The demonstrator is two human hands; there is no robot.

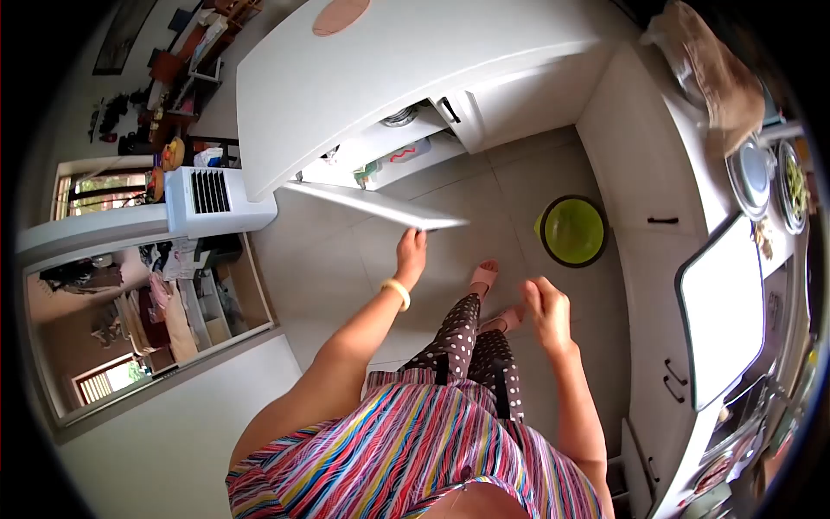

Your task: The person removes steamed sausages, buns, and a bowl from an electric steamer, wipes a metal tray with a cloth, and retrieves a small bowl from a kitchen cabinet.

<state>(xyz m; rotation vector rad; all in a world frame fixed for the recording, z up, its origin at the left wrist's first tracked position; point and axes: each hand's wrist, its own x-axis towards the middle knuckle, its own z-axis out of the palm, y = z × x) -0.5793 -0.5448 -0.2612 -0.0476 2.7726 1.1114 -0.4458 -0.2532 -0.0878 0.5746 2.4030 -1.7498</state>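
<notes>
My left hand point(412, 253), with a pale yellow bangle at the wrist, has its fingers closed at the outer edge of a white cabinet door point(367, 204), by its dark handle. The door stands swung out from the cabinet under the white counter. Inside the cabinet, metal dishes point(400, 116) and a clear container with a red mark point(410, 152) show on the shelves. My right hand point(548, 313) hangs in the air above the floor, fingers curled, with nothing visible in it. The nearest thing to it is a green basin point(574, 231) on the floor.
White cabinets point(653, 259) run along the right, topped by a white board point(724, 311), a lidded pot point(750, 177) and a plate of green food point(791, 186). An air cooler point(212, 192) and a mirror point(147, 320) are at the left. Grey tiles point(346, 277) cover the floor.
</notes>
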